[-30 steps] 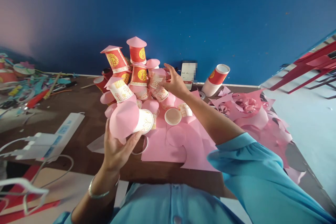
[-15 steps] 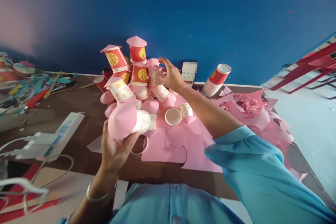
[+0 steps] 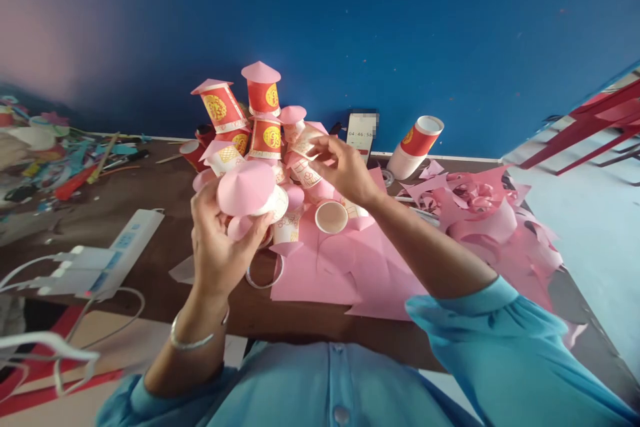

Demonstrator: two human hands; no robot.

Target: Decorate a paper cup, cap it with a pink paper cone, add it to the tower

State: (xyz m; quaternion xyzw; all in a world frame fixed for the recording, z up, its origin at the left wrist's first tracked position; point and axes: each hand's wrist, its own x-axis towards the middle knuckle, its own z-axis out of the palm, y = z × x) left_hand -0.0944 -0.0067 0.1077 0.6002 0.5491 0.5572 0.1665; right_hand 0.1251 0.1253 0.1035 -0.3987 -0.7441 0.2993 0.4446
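Your left hand (image 3: 216, 247) pinches the pink-capped cup (image 3: 253, 192) tipped sideways, cap toward you, while your right hand (image 3: 345, 170), nearer the cup stack (image 3: 260, 133) beyond, closes fingers on a small cup (image 3: 306, 140).

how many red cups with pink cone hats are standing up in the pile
2 show clearly: a tilted one at the back left and an upright one beside it, topping another red cup. More may be hidden behind the hands.
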